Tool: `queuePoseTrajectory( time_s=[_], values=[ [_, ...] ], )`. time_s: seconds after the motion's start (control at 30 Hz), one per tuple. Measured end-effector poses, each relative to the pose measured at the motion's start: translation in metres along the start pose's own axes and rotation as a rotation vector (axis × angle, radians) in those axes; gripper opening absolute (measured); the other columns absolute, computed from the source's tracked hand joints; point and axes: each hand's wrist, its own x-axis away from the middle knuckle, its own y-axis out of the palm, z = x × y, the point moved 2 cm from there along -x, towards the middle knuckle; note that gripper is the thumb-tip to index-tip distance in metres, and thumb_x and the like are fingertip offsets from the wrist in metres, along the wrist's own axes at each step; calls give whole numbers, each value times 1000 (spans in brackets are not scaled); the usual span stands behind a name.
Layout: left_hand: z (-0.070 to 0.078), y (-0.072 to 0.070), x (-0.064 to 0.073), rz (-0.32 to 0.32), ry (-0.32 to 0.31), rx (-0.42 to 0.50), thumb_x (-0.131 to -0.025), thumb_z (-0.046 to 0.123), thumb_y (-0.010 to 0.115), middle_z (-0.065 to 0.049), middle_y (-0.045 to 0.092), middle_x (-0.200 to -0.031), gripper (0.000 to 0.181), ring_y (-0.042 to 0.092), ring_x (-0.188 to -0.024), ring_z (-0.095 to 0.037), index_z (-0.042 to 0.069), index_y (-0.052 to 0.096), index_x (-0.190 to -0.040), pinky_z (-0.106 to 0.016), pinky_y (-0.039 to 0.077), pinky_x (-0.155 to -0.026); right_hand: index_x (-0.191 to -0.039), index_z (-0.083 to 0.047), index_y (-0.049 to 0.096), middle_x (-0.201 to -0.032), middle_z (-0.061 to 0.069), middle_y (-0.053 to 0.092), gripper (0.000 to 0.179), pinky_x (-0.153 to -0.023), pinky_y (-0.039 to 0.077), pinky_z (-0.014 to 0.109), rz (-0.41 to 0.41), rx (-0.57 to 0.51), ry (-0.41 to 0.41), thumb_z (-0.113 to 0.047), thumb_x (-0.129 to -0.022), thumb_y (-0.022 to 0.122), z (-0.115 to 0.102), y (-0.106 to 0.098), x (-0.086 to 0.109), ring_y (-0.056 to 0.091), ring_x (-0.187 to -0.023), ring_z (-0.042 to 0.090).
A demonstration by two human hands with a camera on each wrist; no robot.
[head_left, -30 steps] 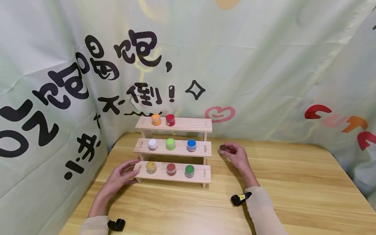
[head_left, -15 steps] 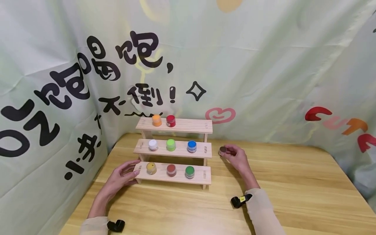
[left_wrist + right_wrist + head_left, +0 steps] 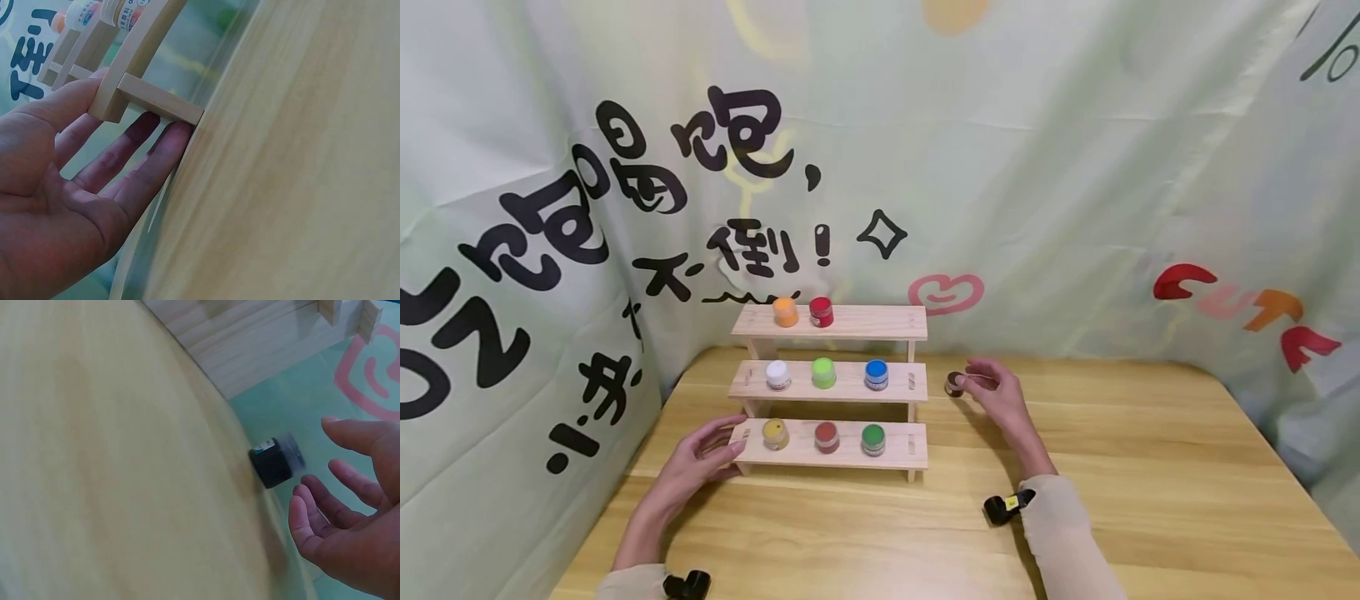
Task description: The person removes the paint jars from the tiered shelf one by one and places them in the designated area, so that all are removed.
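Note:
A three-tier wooden display stand (image 3: 898, 442) carries several small paint pots in different colours. My left hand (image 3: 696, 458) holds the left end of its bottom tier. In the left wrist view the thumb lies at the board's end and fingertips meet the stand's leg (image 3: 159, 100). To the right of the stand, a dark paint pot (image 3: 953, 384) stands upright on the table. My right hand (image 3: 1000, 396) is just beside it, fingers spread and relaxed. The right wrist view shows a gap between these fingers and the black pot (image 3: 270, 465).
On the top tier are an orange pot (image 3: 786, 312) and a red pot (image 3: 822, 312). The middle tier holds white, light green and blue pots; the bottom holds yellow, brown and green ones. A printed curtain (image 3: 1037, 183) hangs behind the wooden table (image 3: 1150, 467).
My right hand has let go of the dark pot, which now stands by itself. The left hand keeps its place on the stand. The head view has shifted slightly.

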Motion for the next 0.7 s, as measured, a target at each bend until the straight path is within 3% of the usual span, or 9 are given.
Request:
queuePoseTrajectory(
  time_s=[0.17,0.33,0.7],
  values=[
    [0,-3,1,4,6,-3,-100,15,70,-27,45,-149,58,65,-114,-19,3,46,-151,-45,60,-89,-140,-1,56,-138,21,57,49,-87,53,20,25,-19,-41,-21,-99,72,-17,0,2,56,-124,33],
    [-1,-3,1,6,9,1,-100,14,70,-28,45,-149,58,66,-113,-20,3,46,-151,-46,60,-89,-136,0,59,-133,20,61,43,-90,50,16,42,-32,-131,-20,-100,71,-40,-1,8,57,-119,29],
    [1,1,3,-9,10,19,-100,11,69,-32,45,-148,58,66,-112,-21,0,44,-151,-46,60,-90,-131,-2,63,-127,15,66,38,-90,54,18,6,-44,-272,-22,-99,71,-82,2,23,63,-111,19]
  ],
)
